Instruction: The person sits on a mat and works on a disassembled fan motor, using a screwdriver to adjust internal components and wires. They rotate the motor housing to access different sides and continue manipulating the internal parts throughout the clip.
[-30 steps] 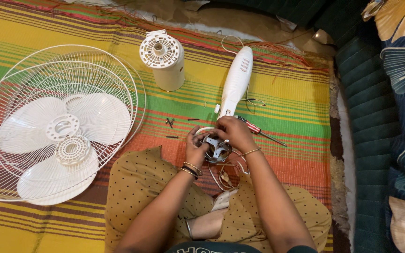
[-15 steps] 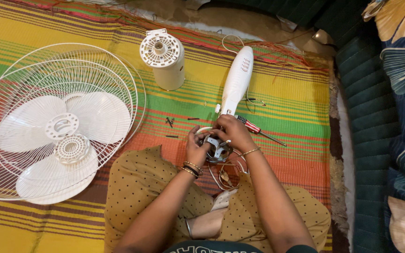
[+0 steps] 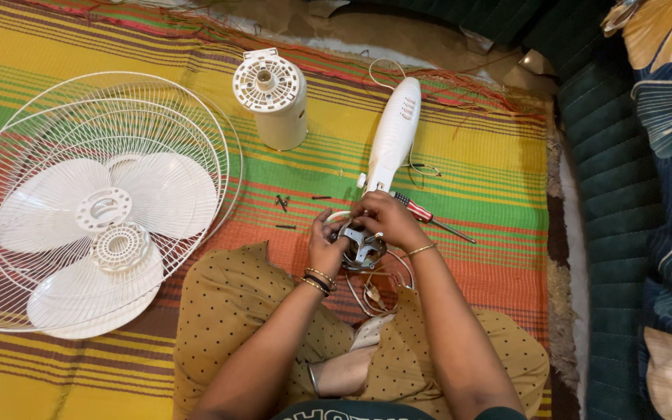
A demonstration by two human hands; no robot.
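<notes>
Head view, grey metal fan motor (image 3: 363, 247), seemingly wired, both hands holding

A small grey metal fan motor (image 3: 363, 247) with loose wires hanging beneath it, held tilted above the striped mat, just below the white fan body (image 3: 392, 136)

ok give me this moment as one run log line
left hand: grips fan motor | right hand: on motor top | screwdriver: on mat | fan guard: left
</notes>
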